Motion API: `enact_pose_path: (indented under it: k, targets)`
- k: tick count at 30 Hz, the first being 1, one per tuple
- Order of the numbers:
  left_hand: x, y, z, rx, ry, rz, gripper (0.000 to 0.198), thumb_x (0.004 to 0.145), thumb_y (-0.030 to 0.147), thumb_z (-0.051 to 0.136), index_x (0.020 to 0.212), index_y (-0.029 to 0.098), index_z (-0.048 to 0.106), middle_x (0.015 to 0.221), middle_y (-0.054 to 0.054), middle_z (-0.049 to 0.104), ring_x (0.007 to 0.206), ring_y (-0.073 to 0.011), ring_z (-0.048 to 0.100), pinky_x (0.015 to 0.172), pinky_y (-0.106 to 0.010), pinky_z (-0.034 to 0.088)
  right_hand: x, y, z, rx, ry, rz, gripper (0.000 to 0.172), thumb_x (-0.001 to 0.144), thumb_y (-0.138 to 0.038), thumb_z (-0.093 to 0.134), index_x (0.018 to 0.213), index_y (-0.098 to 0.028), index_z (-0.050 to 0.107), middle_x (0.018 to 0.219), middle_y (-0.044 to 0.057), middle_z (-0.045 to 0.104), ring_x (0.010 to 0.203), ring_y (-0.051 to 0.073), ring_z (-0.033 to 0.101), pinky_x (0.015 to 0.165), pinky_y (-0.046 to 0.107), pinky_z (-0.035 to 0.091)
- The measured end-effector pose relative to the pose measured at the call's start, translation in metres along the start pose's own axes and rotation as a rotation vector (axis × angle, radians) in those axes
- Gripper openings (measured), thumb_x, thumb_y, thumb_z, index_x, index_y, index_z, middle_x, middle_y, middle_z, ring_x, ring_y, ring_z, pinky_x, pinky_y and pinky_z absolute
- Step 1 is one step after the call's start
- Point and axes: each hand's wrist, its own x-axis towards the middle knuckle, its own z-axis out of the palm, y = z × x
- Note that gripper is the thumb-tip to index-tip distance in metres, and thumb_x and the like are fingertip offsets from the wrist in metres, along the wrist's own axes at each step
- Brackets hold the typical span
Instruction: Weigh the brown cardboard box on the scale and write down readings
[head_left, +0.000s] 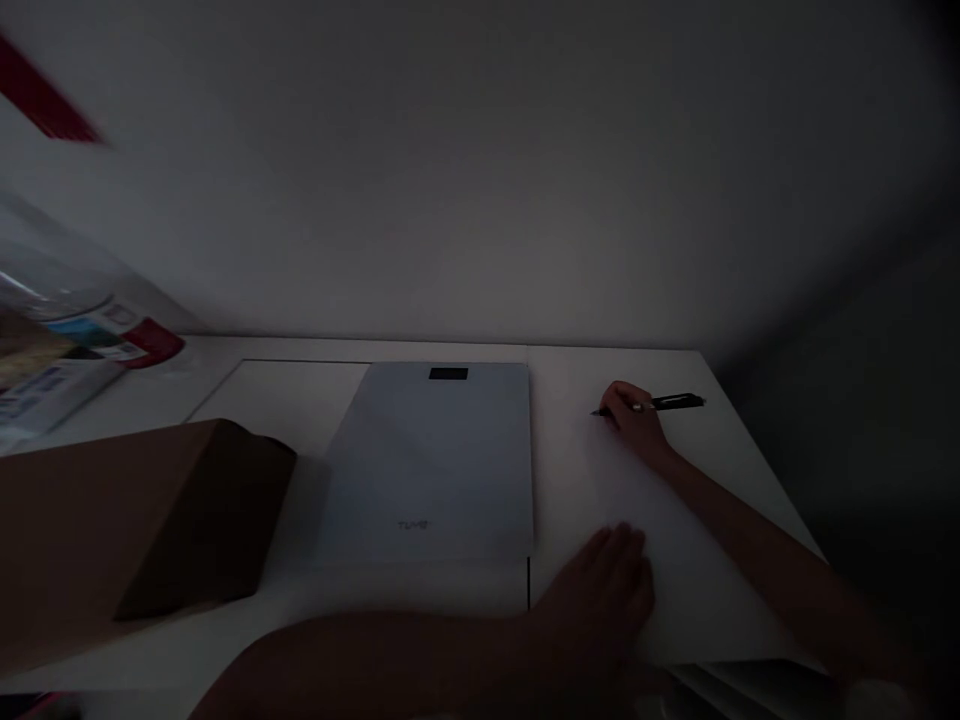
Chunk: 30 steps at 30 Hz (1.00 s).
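Note:
My right hand (634, 418) is closed round a black pen (679, 402), whose tip points left and down at the white surface. Below it, my left hand (600, 590) lies flat with its fingers pointing away from me. Whether a sheet of paper lies under either hand I cannot make out in the dim light. A pale flat bathroom scale (442, 455) rests left of both hands, and its small display (448, 373) is dark.
A brown cardboard box (105, 520) occupies the left front of the white table (300, 385). Behind it are a blurred clear plastic container (112, 320) and other packaging. A wall (450, 200) rises along the back edge, and the table's right edge drops off beyond my right arm.

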Motion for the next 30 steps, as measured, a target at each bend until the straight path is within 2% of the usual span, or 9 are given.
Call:
enact_pose_path:
  k: [3,9,15,19,24,30]
  targets:
    - [-0.0008,-0.0005,-0.0014,0.026,0.026,-0.004,0.077,0.099,0.061,0.028,0.144,0.0,0.039,0.155,-0.025,0.038,0.146,-0.0365,0.035,0.122,-0.042,0.021,-0.0046,0.0034,0.0048,-0.048,0.049,-0.02,0.043,0.076,-0.052,0.061,0.055,-0.023,0.038,0.052,-0.004,0.039,0.052,0.012,0.039,0.05,0.024,0.031]
    - [-0.001,-0.0002,-0.0036,0.093,0.058,0.003,0.071,0.1,0.057,0.027,0.142,0.001,0.041,0.153,-0.023,0.043,0.143,-0.0351,0.039,0.121,-0.041,0.021,-0.0069,0.0057,0.0076,-0.094,0.056,-0.047,0.036,0.076,-0.045,0.056,0.056,-0.023,0.035,0.054,-0.004,0.037,0.054,0.013,0.039,0.052,0.025,0.031]
    - [-0.0002,0.0007,0.0011,0.116,0.059,-0.001,0.067,0.101,0.053,0.027,0.143,0.002,0.04,0.154,-0.022,0.042,0.144,-0.0343,0.037,0.121,-0.041,0.017,-0.0063,0.0072,0.0085,-0.129,0.052,-0.068,0.035,0.077,-0.045,0.053,0.056,-0.023,0.035,0.054,-0.004,0.038,0.055,0.013,0.041,0.053,0.026,0.032]
    - [0.0003,0.0002,-0.0004,0.108,0.071,-0.003,0.074,0.1,0.059,0.024,0.142,0.001,0.041,0.153,-0.023,0.042,0.143,-0.0345,0.038,0.121,-0.041,0.016,-0.0061,0.0062,0.0087,-0.146,0.048,-0.076,0.034,0.077,-0.044,0.054,0.056,-0.023,0.038,0.054,-0.003,0.041,0.054,0.013,0.041,0.053,0.026,0.031]
    - [0.0012,0.0006,-0.005,0.067,0.035,-0.012,0.077,0.099,0.062,0.025,0.142,0.001,0.043,0.152,-0.023,0.043,0.143,-0.034,0.04,0.121,-0.04,0.019,-0.0065,0.0055,0.01,-0.146,0.055,-0.09,0.033,0.074,-0.042,0.054,0.054,-0.023,0.035,0.051,-0.005,0.036,0.051,0.012,0.037,0.051,0.026,0.029]
    - [-0.0001,0.0012,-0.0052,0.03,0.007,-0.009,0.076,0.099,0.06,0.029,0.145,0.0,0.039,0.156,-0.025,0.037,0.147,-0.0353,0.033,0.123,-0.042,0.016,-0.008,0.0068,0.0069,-0.152,0.161,-0.101,0.035,0.079,-0.045,0.053,0.058,-0.024,0.034,0.053,-0.004,0.037,0.053,0.013,0.039,0.051,0.026,0.033]
